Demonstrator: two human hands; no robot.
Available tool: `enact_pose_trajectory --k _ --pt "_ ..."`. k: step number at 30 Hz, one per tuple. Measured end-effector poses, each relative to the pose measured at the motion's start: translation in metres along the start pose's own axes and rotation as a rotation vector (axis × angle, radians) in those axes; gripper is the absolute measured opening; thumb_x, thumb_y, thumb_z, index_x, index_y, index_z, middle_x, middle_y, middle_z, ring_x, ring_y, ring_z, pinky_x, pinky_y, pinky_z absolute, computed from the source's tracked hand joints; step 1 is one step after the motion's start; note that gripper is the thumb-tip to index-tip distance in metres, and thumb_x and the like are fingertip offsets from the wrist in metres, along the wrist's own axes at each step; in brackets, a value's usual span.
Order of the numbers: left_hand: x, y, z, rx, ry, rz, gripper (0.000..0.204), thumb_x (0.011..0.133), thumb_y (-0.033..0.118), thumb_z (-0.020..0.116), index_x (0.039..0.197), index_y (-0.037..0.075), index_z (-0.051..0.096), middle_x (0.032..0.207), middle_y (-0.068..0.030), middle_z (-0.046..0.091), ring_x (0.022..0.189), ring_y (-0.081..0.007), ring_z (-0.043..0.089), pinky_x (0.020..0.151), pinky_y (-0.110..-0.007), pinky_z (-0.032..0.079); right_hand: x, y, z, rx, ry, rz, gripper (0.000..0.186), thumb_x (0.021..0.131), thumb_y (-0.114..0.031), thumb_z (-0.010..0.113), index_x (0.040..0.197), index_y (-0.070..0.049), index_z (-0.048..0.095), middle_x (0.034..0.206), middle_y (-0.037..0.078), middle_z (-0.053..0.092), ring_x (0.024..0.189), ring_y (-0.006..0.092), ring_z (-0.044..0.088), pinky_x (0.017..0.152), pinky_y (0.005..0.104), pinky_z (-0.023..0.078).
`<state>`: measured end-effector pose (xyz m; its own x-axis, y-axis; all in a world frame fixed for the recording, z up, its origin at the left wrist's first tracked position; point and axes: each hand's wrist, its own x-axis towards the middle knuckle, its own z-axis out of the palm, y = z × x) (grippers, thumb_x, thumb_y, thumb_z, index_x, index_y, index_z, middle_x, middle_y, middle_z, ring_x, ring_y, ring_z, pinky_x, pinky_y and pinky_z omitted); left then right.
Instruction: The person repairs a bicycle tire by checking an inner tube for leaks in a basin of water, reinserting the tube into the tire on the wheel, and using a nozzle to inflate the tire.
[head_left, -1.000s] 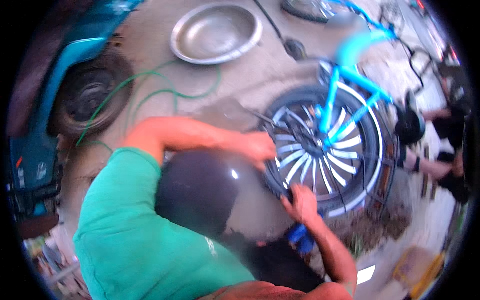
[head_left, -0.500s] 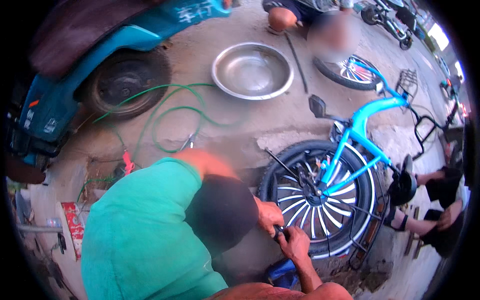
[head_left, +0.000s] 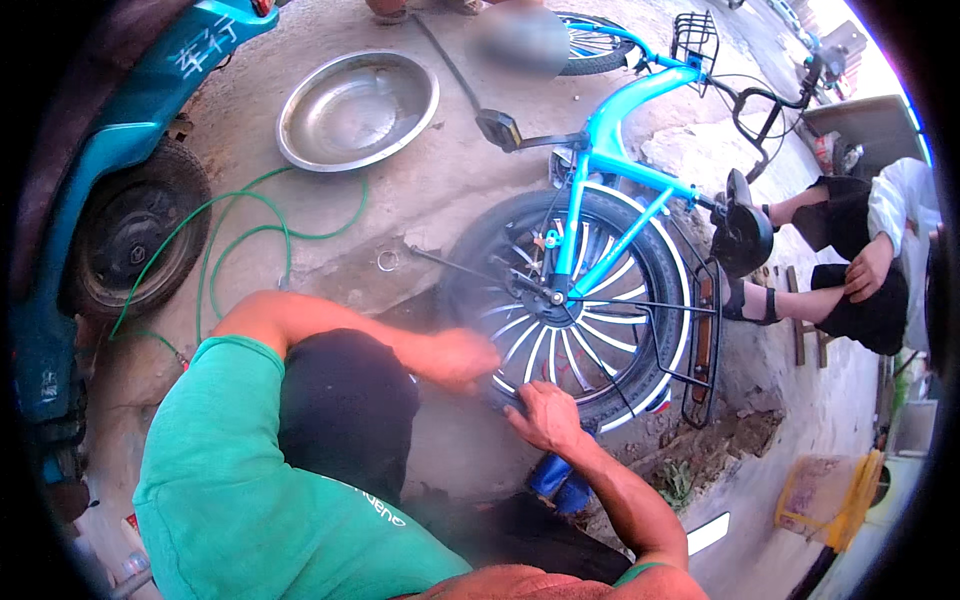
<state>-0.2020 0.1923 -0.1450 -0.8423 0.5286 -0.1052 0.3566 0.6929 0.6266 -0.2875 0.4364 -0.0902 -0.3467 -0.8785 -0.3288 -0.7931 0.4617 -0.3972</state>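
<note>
Under both hands: L hand (head_left: 462, 358), R hand (head_left: 545, 418) on bike tyre (head_left: 660, 345).

Outdoor roadside bike-repair spot: bare concrete ground (head_left: 440, 190), blue bicycle (head_left: 610, 150) with wheel (head_left: 570, 300) worked on, metal basin (head_left: 357, 108), green hose (head_left: 250, 230), scooter (head_left: 110, 190) parked nearby.

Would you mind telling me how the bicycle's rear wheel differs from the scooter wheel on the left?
The bicycle wheel has white spokes and a slim tyre; the scooter wheel is smaller, with a thick tyre and a dark hub. Both hands, left and right, rest on the bicycle wheel; nothing touches the scooter wheel. Both wheels have black tyres and belong to blue frames.
</note>
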Motion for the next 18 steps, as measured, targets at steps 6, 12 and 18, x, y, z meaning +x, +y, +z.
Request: enact_pose_trajectory --k 6,12,18 --pt "0.017 -0.007 0.002 0.048 -0.238 -0.012 0.046 0.074 0.039 0.079 0.099 0.002 0.068 0.095 -0.0185 0.068 0.098 -0.0378 0.067 0.083 -0.051 0.052 0.001 -0.005 -0.001 0.005 0.021 -0.006 0.033 0.083 -0.034 0.073 0.089 -0.004 0.062 0.086 0.017 0.066 0.086 0.0372 0.066 0.077 0.0492 0.053" --pt "0.032 -0.004 0.006 -0.261 -0.276 -0.086 0.043 0.078 0.041 0.075 0.101 0.004 0.071 0.092 -0.0188 0.072 0.090 -0.0363 0.070 0.079 -0.048 0.053 0.001 0.001 0.005 0.010 0.070 -0.028 0.031 0.082 -0.033 0.074 0.090 -0.004 0.064 0.085 0.016 0.065 0.085 0.0368 0.066 0.076 0.0488 0.054" --pt "0.015 -0.019 0.028 -0.344 0.086 0.048 0.041 0.075 0.037 0.078 0.102 0.007 0.069 0.100 -0.0128 0.065 0.099 -0.0338 0.063 0.088 -0.047 0.048 0.005 -0.004 0.008 0.000 0.070 -0.035 0.031 0.080 -0.032 0.074 0.092 -0.004 0.064 0.089 0.016 0.065 0.086 0.0363 0.066 0.078 0.0487 0.054"
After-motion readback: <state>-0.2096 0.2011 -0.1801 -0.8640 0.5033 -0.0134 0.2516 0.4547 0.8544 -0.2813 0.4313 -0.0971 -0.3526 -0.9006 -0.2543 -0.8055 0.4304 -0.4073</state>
